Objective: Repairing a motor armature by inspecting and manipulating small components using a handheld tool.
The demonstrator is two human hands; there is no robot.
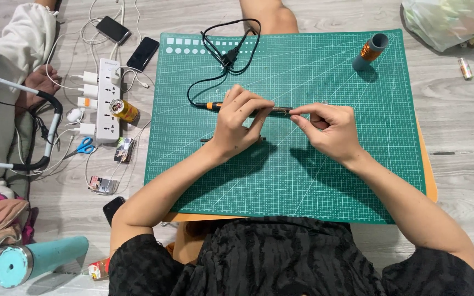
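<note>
My left hand (238, 121) grips a slim black pen-shaped soldering iron (271, 110) with an orange band, held level above the green cutting mat (303, 170). Its black cable (230, 55) loops toward the mat's far edge. My right hand (327, 129) pinches something small at the iron's tip end; what it is cannot be made out. A thin dark rod (206, 140) lies on the mat under my left wrist.
A teal spool of copper wire (370, 51) stands at the mat's far right. Left of the mat are a white power strip (107, 98) with chargers, two phones (130, 41), a yellow can (123, 110), blue scissors (86, 146). A plastic bag (451, 19) lies far right.
</note>
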